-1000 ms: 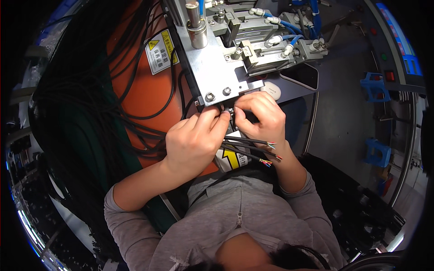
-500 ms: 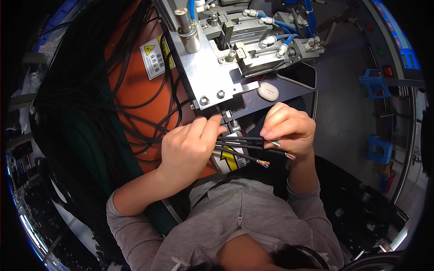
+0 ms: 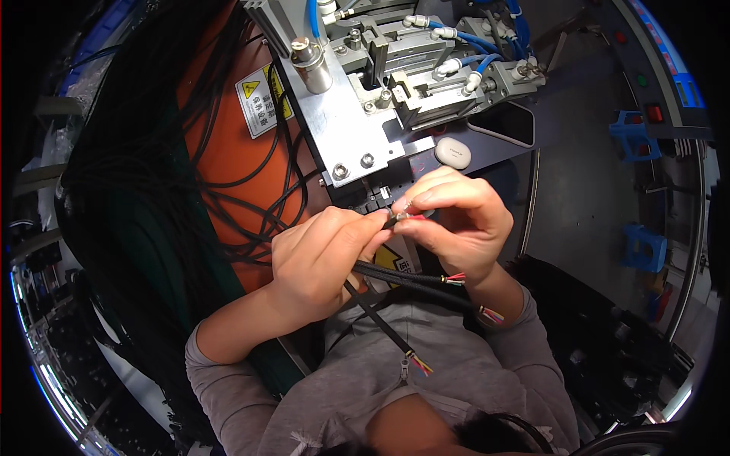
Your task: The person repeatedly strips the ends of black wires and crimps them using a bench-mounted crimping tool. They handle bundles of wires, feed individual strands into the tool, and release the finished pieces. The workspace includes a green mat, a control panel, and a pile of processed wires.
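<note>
Several black cables (image 3: 378, 318) are gathered in my left hand (image 3: 313, 258), which is closed around them. Three cable ends hang out below it, each with stripped-back coloured wires (image 3: 420, 365) fanning from the black jacket. My right hand (image 3: 468, 224) meets the left fingertips and pinches the wire end (image 3: 403, 216) of another cable. A bit of red shows between those fingers; the exact wires are mostly hidden. Just beyond both hands stands a metal fixture (image 3: 334, 137) with a flat plate and bolts.
Loose black cables (image 3: 228, 182) trail over the orange surface (image 3: 262, 163) on the left. Pneumatic cylinders with blue hoses (image 3: 487, 61) sit at the back. A white rounded case (image 3: 453, 153) and a phone-like dark panel (image 3: 502, 124) lie behind my right hand. Blue stools (image 3: 645, 247) stand right.
My right hand has moved left, up to the left fingertips, and now pinches a cable's wire end there. The other cable ends have swung downward and spread apart.
</note>
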